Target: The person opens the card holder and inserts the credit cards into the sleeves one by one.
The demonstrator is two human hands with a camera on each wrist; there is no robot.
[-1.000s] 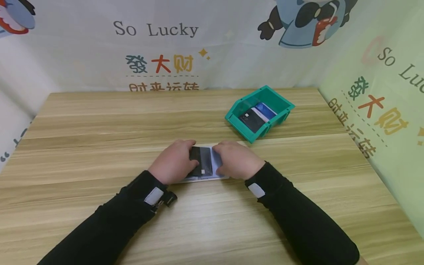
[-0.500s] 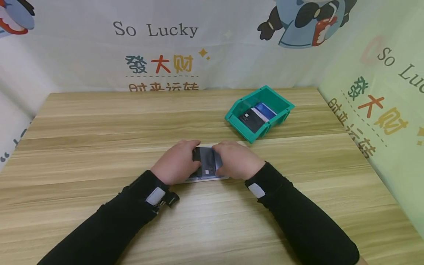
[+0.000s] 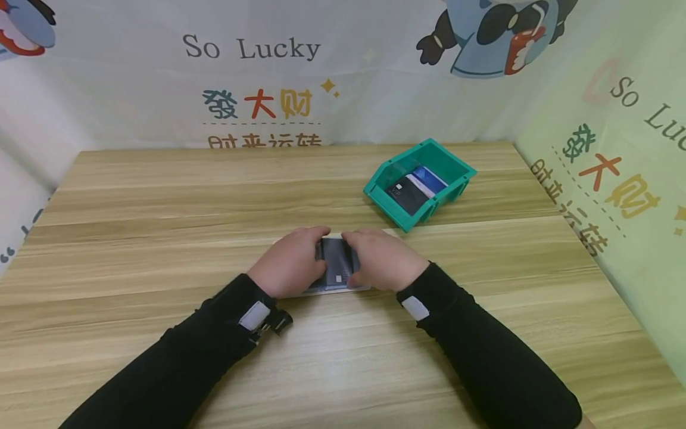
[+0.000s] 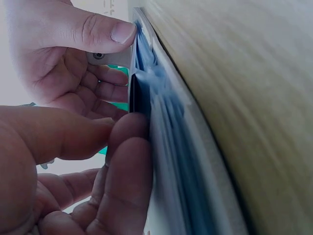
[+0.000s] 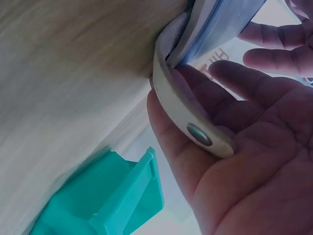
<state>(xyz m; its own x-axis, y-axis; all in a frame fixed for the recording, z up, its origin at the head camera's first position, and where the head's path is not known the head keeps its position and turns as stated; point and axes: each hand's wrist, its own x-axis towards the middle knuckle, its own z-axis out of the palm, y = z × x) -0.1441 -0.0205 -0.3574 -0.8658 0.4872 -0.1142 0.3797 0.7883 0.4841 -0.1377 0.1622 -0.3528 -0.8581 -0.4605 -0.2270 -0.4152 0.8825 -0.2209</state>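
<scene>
An opened card holder point(image 3: 337, 291) with clear sleeves lies on the table in the head view. A dark card point(image 3: 337, 259) lies over its pages, largely within a clear sleeve. My left hand point(image 3: 292, 262) pinches the card at its left end, the fingertips partly hidden. In the left wrist view the card's dark edge point(image 4: 140, 95) shows between the stacked sleeves. My right hand point(image 3: 386, 259) grips the holder's right end, thumb on the near side and fingers on the far side. The holder's snap strap point(image 5: 188, 115) lies against the right fingers in the right wrist view.
A green bin point(image 3: 396, 217) stands behind the right hand. It holds a black VIP card point(image 3: 409, 195) and a blue card point(image 3: 430, 179). The wooden table point(image 3: 187, 196) meets printed cloth walls at the back and right.
My left hand has moved slightly right, and the dark card has slid right with it, covering more of the pale blue sleeve. The right hand has stayed almost still.
</scene>
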